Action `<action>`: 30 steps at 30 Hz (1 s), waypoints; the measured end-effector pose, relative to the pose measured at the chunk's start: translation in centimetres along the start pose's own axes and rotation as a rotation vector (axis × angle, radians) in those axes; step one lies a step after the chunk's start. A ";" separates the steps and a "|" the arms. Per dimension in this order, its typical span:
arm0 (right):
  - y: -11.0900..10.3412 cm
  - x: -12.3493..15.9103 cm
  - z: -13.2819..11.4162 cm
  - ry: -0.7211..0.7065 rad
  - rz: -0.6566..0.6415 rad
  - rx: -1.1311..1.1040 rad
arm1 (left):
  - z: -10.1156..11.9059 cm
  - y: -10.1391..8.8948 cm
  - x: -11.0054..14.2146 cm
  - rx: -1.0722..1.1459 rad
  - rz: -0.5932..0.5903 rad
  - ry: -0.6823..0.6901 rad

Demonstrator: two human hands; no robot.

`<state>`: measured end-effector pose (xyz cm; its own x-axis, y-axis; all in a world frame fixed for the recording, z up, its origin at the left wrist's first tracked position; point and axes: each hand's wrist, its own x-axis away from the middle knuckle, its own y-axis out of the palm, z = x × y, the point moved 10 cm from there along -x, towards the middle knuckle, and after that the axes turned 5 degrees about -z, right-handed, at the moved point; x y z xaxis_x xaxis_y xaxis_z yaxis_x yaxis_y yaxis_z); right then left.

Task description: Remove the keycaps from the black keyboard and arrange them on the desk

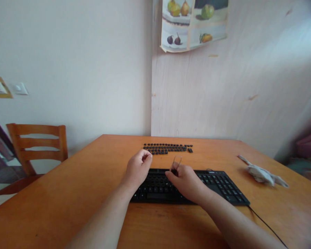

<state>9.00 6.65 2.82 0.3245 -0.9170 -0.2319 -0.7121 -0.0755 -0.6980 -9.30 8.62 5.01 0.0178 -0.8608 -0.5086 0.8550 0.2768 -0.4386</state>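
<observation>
A black keyboard [160,196] lies across the table in front of me, with many of its keycaps off on the left and middle part. My right hand [186,181] is closed around a keycap puller [176,160] above the keyboard's middle, its thin wire loops pointing up and away. Over the keyboard's left end, my left hand [139,167] is closed with its fingertips together; whatever they hold, if anything, is hidden. Just beyond it, loose black keycaps [166,148] lie in rows on the table.
A pair of grey-white gloves [263,174] lies to the right on the wooden table [80,183]. The keyboard's cable [265,223] runs off toward the front right. A wooden chair [37,141] stands at the left, and a wall rises behind the table's far edge.
</observation>
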 end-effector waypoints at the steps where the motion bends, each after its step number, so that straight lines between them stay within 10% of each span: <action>1: 0.2 0.0 -0.1 -0.004 0.000 0.015 | 0.3 0.4 0.1 -0.014 -0.026 0.007; 19: 1.6 -0.3 2.4 0.161 0.009 -0.083 | 1.0 6.0 2.2 -0.241 -0.424 0.128; 30: -0.7 -0.6 4.6 0.251 0.159 -0.406 | 0.6 6.1 2.1 -0.224 -0.447 0.102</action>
<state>12.18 9.01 0.32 0.0678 -0.9917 -0.1096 -0.9416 -0.0273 -0.3356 -3.72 8.26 1.69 -0.3846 -0.8730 -0.2999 0.6351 -0.0145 -0.7723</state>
